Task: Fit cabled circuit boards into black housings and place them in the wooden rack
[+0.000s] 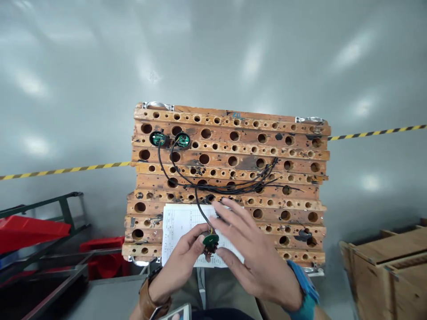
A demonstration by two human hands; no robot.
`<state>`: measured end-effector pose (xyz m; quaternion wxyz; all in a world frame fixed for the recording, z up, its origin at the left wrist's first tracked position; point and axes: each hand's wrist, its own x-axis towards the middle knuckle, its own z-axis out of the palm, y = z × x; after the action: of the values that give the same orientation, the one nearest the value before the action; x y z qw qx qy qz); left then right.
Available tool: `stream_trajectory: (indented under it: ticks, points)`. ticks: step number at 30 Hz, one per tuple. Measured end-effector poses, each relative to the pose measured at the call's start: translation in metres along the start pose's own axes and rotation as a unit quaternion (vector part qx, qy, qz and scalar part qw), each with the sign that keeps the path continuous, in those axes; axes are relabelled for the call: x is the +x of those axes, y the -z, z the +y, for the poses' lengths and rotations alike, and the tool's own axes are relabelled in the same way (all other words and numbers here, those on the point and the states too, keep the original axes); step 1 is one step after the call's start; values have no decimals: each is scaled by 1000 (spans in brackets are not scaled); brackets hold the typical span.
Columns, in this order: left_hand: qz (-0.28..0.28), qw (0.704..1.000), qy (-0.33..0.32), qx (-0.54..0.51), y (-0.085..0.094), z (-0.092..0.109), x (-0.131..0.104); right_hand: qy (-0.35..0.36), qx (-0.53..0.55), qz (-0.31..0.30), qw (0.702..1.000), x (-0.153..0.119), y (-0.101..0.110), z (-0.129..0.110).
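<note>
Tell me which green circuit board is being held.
The board in the left hand, over the papers; the other two sit in round black housings, upper left on the wooden rack.

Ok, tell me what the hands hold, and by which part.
The left hand holds a green circuit board by its edge; the right hand may touch it.

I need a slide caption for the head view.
The left hand holds a green circuit board over papers on a drilled wooden rack, the open right hand beside it.
</note>
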<state>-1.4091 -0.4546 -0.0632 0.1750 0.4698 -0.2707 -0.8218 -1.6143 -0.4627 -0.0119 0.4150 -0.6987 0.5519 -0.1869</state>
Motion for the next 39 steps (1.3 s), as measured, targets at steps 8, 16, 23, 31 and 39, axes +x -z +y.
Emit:
stream_trajectory:
  ticks: [8,16,23,31,39]
  points:
    - [49,980,36,-188,7,12,-8,133,-17,-164,977,54,5,7]
    - [106,908,39,-403,-2,7,1,280,-109,15,954,53,-20,3]
    - [84,892,59,-441,-2,0,2,350,-182,75,916,40,-31,19]
    - [34,880,47,-472,7,-3,1,319,-174,-39,931,46,-16,22]
    - [31,903,72,-423,6,0,7,392,-180,14,902,44,-15,27]
